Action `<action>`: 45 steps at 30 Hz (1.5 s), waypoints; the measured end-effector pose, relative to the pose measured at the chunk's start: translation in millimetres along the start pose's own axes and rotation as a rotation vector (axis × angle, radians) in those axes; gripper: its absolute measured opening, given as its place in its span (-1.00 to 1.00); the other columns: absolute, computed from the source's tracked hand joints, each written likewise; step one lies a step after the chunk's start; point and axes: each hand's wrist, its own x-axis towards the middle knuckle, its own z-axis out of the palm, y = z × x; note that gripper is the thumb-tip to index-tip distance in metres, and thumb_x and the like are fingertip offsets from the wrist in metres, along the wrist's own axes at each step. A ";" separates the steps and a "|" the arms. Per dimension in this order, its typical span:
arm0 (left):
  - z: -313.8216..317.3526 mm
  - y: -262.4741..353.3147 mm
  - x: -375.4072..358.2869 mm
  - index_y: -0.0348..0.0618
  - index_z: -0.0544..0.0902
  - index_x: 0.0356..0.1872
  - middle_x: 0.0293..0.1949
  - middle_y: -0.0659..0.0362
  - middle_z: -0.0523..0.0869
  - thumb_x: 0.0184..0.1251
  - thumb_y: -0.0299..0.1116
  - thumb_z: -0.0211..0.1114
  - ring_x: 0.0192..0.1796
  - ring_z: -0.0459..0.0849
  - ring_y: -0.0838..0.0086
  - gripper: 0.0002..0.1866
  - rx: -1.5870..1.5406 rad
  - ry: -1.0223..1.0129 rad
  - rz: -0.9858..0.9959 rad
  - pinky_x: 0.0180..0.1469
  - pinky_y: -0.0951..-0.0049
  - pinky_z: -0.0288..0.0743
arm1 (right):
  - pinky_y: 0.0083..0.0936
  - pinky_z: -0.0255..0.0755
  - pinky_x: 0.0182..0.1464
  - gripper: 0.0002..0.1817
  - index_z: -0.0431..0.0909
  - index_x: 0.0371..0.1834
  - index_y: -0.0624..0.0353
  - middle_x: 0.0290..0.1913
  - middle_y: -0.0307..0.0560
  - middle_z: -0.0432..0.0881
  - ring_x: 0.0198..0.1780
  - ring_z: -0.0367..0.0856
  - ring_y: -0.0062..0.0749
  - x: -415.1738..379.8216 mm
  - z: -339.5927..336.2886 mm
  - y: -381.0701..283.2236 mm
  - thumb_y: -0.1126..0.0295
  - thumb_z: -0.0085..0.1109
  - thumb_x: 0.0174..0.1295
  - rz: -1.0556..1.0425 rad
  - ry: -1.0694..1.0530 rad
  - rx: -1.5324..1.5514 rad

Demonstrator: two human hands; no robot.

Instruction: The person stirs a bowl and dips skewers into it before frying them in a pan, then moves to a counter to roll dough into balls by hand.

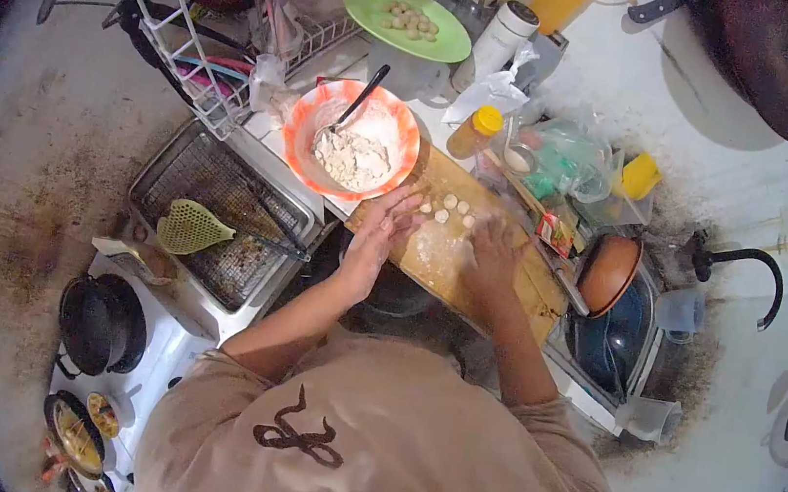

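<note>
My left hand (383, 237) is at the left edge of a wooden board (436, 187), just below a bowl. Its fingers are stretched out and I see nothing in them. On the right half of the board lies my right hand (495, 255), slightly blurred, fingers spread and palm down; anything under it is hidden. Between the hands sit several small pale dough balls (451, 202) and a dusting of flour (433, 246). The white bowl with an orange rim (298, 124) holds crumbly dough (355, 161) and a black-handled spoon (365, 95).
Behind the bowl stands a green plate (365, 4) with several round balls. A yellow-capped jar (473, 133) and a white thermos (503, 43) are at the back. To the right are a brown pan (609, 272) and the sink (613, 347); to the left, a tray with a strainer (190, 227).
</note>
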 end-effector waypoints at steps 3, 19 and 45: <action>4.1 1.2 2.1 -0.08 0.10 0.21 0.17 0.05 0.24 0.12 0.13 -0.04 0.09 0.34 0.29 -0.30 -0.021 0.002 0.000 0.17 0.30 0.09 | 0.35 -0.48 0.11 -0.29 0.01 0.27 0.00 0.34 0.03 -0.19 0.33 -0.25 0.12 7.3 -0.5 -19.5 0.16 0.01 0.00 -0.088 -0.030 0.095; -0.3 -6.3 10.9 -0.17 0.08 0.19 0.14 -0.03 0.24 0.19 0.08 -0.10 0.07 0.34 0.24 -0.33 -0.061 -0.087 0.056 0.18 0.23 0.09 | 0.34 -0.49 0.11 -0.31 -0.03 0.28 0.00 0.35 0.07 -0.29 0.34 -0.30 0.15 -14.2 -3.7 -23.6 0.13 -0.12 0.04 -0.048 -0.074 0.024; -3.7 -9.2 7.7 -0.16 0.09 0.20 0.08 0.02 0.34 0.27 -0.04 -0.14 0.09 0.35 0.29 -0.43 -0.061 -0.146 0.099 0.17 0.28 0.09 | -0.22 -0.14 0.19 -0.43 0.16 0.19 0.04 0.25 0.09 0.06 0.26 -0.02 -0.02 10.2 -22.8 40.6 0.33 0.03 0.04 0.088 0.176 0.395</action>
